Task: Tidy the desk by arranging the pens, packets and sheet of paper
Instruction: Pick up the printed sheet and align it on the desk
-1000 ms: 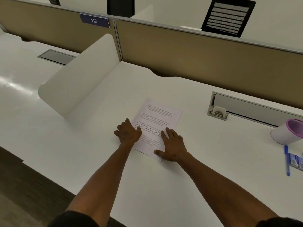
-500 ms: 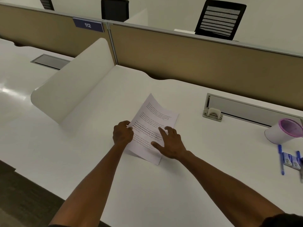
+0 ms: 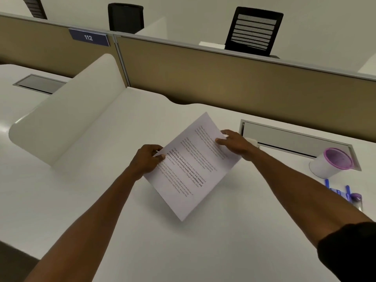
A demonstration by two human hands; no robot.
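Observation:
A printed sheet of paper (image 3: 193,169) is lifted off the white desk (image 3: 122,200) and tilted, held by both hands. My left hand (image 3: 147,159) pinches its left edge. My right hand (image 3: 237,143) grips its far right edge. At the right edge of the view lie blue pens (image 3: 328,185) and small packets (image 3: 356,198), partly hidden behind my right forearm. A white cup with a purple rim (image 3: 331,162) stands just beyond them.
A curved white divider (image 3: 67,119) rises on the left. A tan partition (image 3: 223,82) runs along the back, with a grey cable tray (image 3: 295,139) set into the desk in front of it. Black chairs (image 3: 254,31) stand behind the partition.
The sheet lay flat under both palms; now both hands grip its edges and it is raised and turned. My right hand moved up to the far edge.

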